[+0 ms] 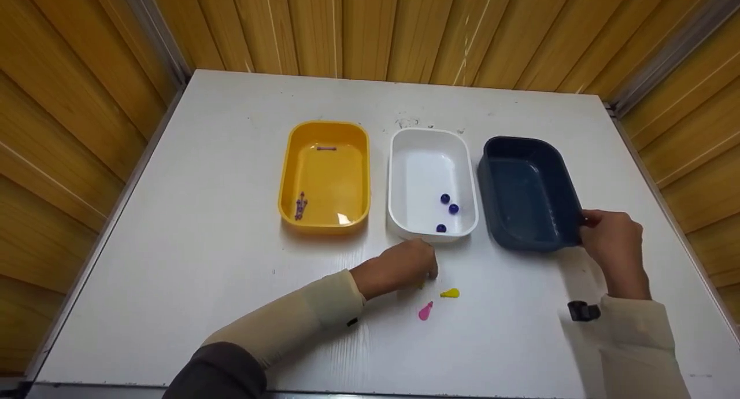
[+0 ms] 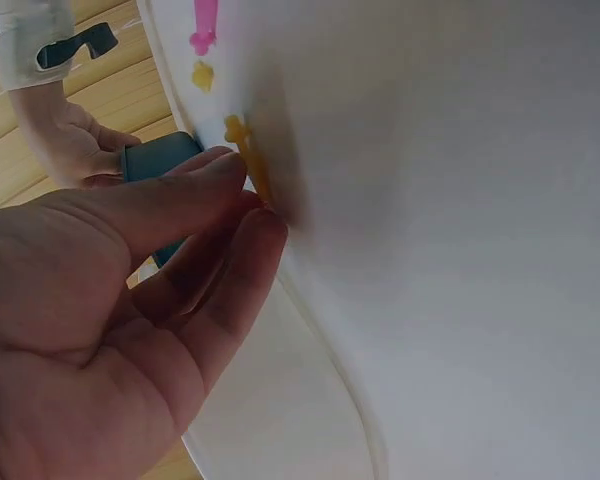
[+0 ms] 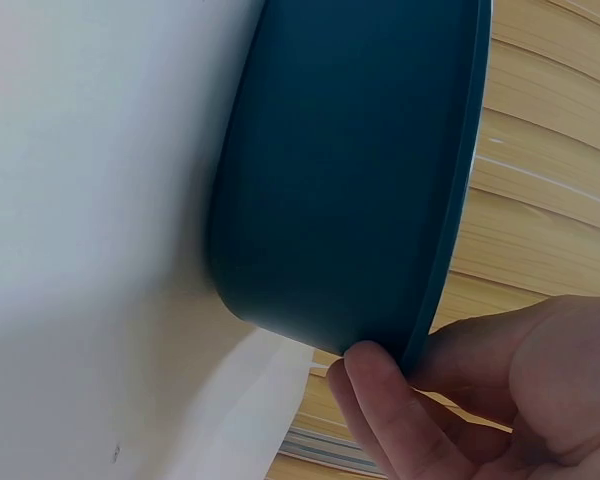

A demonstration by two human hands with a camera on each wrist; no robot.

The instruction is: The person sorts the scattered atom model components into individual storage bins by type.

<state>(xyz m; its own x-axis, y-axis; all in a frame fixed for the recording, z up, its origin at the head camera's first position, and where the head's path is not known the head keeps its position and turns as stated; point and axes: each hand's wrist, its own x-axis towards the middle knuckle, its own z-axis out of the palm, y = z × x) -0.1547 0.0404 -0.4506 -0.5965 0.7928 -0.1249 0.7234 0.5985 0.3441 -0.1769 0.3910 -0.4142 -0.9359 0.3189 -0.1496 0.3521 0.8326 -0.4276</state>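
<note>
In the head view my left hand (image 1: 399,266) is low over the table in front of the white bin (image 1: 425,167). The left wrist view shows its thumb and fingertips pinching a small yellow piece with a knobbed end (image 2: 236,132). Close by lie another yellow bulb-shaped piece (image 1: 450,293) and a pink one (image 1: 425,311). With thumb and fingers, my right hand (image 1: 614,246) grips the near right corner of the dark blue bin (image 1: 523,196); the right wrist view shows those fingers at the rim.
Several dark blue beads (image 1: 453,209) sit in the white bin. Left of it stands a yellow bin (image 1: 326,173) with small purple sticks (image 1: 300,207) inside. The white table (image 1: 191,231) is bordered by wood-patterned walls (image 1: 370,29).
</note>
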